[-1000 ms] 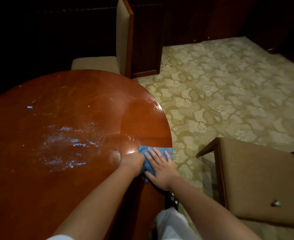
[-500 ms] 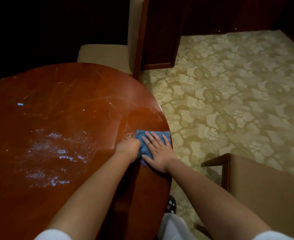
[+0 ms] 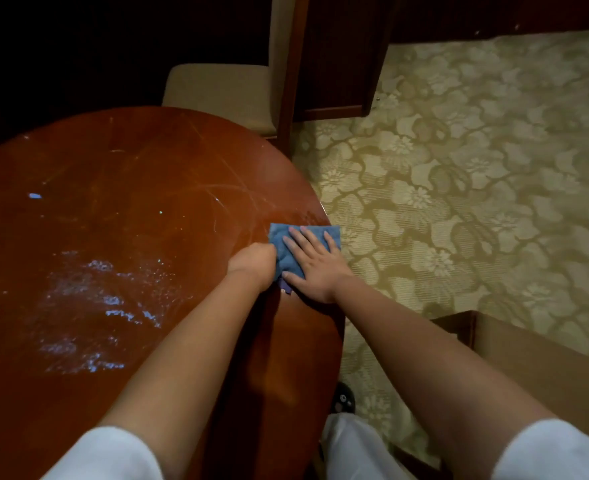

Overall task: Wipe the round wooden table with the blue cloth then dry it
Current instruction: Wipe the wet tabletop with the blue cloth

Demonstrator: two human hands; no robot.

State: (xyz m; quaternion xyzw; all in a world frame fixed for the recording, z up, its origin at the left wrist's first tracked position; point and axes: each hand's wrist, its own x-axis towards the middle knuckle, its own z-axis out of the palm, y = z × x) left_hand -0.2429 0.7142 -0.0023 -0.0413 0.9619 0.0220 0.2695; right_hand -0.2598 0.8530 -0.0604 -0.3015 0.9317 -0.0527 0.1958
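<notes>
Head view, looking down on a round wooden tabletop [image 3: 119,209], dark reddish, glossy, scratched in pale lines across its far half; blue cloth [image 3: 286,239] lying flat at the right edge of that tabletop, one corner just over the rim above the carpet; right hand [image 3: 315,263] spread on top of the cloth, fingers [image 3: 301,237] straight and slightly fanned, palm pressing down, thumb pointing toward the left hand; left hand [image 3: 253,263] just beside it, touching the cloth's near left edge, curled into a fist with knuckles upward; cannot tell for sure how much cloth sits inside that fist, though a bunched fold and a small dark purple tag [image 3: 287,287] show between the two hands; both forearms bare, white sleeves [image 3: 109,455] at the bottom of the frame. Wet patch [image 3: 102,306] of shiny droplets and streaks on the left part of the tabletop, well apart from the cloth; one small bright blue glint [image 3: 35,195] farther left. Beyond the tabletop, a chair [image 3: 227,95] with a beige padded seat and dark wooden back frame, seat edge tucked close to the rim; another beige seat [image 3: 542,372] with a wooden frame at lower right; patterned floral carpet [image 3: 476,174] in olive and cream covering the floor to the right; dark wooden panelling along the top.
</notes>
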